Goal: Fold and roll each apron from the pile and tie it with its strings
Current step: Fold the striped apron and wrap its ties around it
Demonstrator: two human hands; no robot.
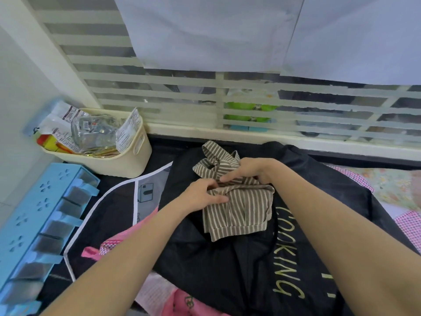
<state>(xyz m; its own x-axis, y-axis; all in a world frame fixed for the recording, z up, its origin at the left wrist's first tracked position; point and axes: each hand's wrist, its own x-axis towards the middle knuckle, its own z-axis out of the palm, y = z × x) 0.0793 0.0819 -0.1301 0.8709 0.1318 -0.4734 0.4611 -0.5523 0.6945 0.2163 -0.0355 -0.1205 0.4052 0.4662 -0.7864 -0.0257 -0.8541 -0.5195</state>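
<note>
- Striped apron: a folded bundle lying on the black apron atop the pile, its long axis running away from the person, loose strings trailing off the far end.
- Left hand: pinches the bundle's near-left edge, fingers curled on the cloth.
- Right hand: grips the cloth at the far end and is the nearer one to the strings, so tying probably falls to it.
- Desk: a cream basket stands well apart at far left.
</note>
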